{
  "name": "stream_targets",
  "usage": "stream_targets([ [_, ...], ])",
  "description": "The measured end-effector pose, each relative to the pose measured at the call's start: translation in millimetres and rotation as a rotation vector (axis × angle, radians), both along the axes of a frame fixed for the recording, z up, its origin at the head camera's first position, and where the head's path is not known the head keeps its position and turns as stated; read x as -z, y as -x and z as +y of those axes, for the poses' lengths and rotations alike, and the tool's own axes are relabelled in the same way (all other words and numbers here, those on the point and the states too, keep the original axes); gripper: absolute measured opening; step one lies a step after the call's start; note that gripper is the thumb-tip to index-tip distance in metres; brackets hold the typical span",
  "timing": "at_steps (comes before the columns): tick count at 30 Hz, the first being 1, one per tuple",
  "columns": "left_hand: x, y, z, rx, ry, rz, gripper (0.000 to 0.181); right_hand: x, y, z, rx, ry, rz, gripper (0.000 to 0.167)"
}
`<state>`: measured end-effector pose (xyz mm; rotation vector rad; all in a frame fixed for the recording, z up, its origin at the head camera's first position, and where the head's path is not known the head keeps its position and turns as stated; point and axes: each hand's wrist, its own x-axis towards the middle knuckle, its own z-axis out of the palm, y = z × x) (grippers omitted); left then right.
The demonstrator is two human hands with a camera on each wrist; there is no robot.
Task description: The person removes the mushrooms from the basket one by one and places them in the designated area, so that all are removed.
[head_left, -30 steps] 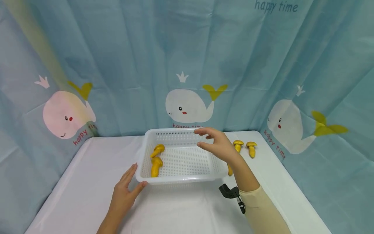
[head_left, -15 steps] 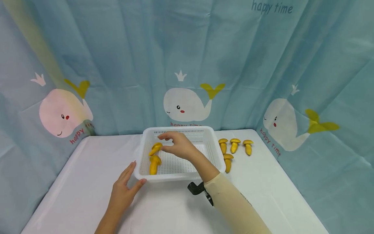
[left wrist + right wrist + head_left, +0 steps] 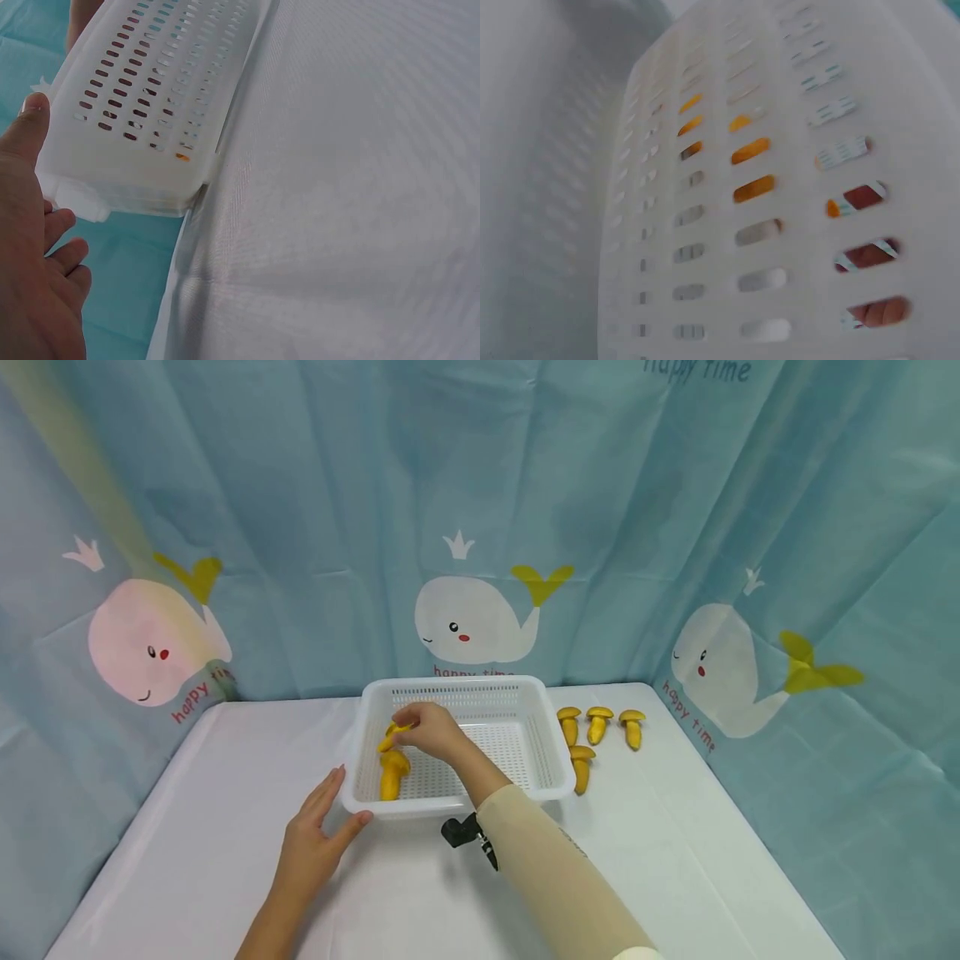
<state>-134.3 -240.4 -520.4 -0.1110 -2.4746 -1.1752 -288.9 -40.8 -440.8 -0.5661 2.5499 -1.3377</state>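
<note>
A white perforated basket (image 3: 495, 793) stands on the table with two yellow mushrooms at its left side. My right hand (image 3: 435, 732) reaches into it and pinches the rear mushroom (image 3: 386, 742) between thumb and fingers. The other mushroom (image 3: 392, 775) lies just in front, near the left wall. My left hand (image 3: 309, 852) rests against the basket's near left corner, fingers and thumb spread. In the left wrist view the thumb of the left hand (image 3: 34, 247) lies along the basket rim (image 3: 67, 67). Through the holes of the basket wall (image 3: 795, 232), the right wrist view shows yellow patches.
Several yellow mushrooms (image 3: 632, 728) lie on the white table (image 3: 675, 860) to the right of the basket. A blue curtain (image 3: 337, 527) with whale prints hangs behind and along both sides. A black strap piece (image 3: 459, 831) hangs beneath the right forearm.
My right hand has moved left across the basket and down to the rear mushroom, its fingers closing on it. My left hand has stayed at the corner. The view has shifted slightly.
</note>
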Motion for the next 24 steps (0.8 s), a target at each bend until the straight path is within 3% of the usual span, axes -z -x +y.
stream_targets([
  [6,-1.8,0.9,-0.5,0.004,0.006,-0.001,0.086,10.5,7.2,-6.6,0.026,-0.045,-0.059,0.025],
  [13,-3.7,1.9,0.4,-0.009,0.007,-0.016,0.086,18.7,12.0,-9.0,0.029,-0.155,-0.073,0.021],
  [24,-3.0,0.8,0.1,-0.021,0.018,-0.054,0.085,25.3,5.4,-7.7,-0.004,-0.228,-0.104,0.023],
])
